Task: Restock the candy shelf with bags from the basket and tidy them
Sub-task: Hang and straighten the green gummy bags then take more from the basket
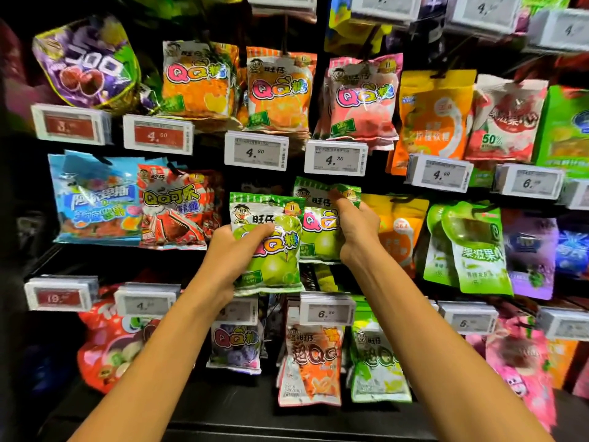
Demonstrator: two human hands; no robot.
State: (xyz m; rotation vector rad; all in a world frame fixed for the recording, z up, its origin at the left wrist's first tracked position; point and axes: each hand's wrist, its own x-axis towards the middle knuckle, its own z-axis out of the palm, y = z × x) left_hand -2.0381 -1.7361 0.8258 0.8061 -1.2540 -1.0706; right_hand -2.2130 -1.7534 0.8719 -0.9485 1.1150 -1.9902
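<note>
Gripping a green apple QQ gummy bag (277,260), left hand (231,250) has its thumb across the front of the pack and its fingers (223,232) wrapped round the left edge. Bag is upright, held in front of the middle row of the candy shelf (287,425), its right edge overlapping a second green QQ bag (318,231) of the same print. Right hand (357,231) grasps that second bag, fingers curled over its upper right corner near the header strip; cannot tell whether the bag hangs on a peg. Red cola QQ bag (178,208) is just left of the pair, an orange-yellow pouch (398,231) just right. Two white price tags marked 4.20 (256,151) sit above them, a 6.50 tag (326,311) below.
</note>
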